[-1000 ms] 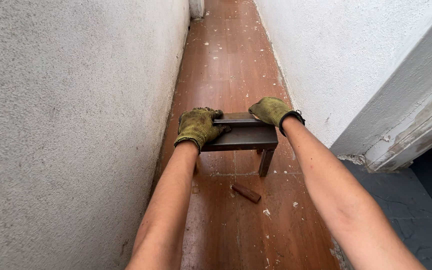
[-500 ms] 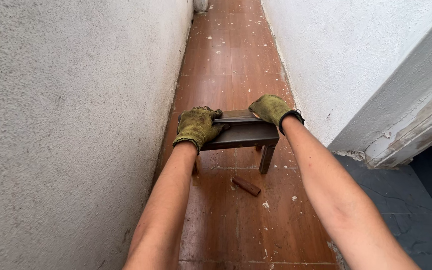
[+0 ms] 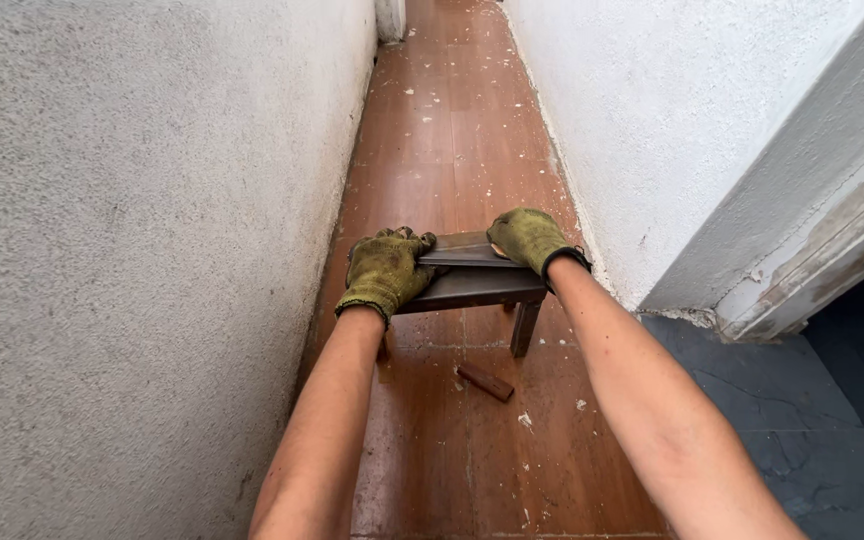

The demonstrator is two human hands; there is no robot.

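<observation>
Stool (image 3: pixel 472 285) top gripped by left hand (image 3: pixel 385 272) and right hand (image 3: pixel 527 240); fingers clamped on edges, far legs hidden.

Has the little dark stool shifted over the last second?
Yes, slightly. The stool, gripped by the left hand and right hand, sits further from the small wood scrap on the floor, towards the corridor's far end.
</observation>
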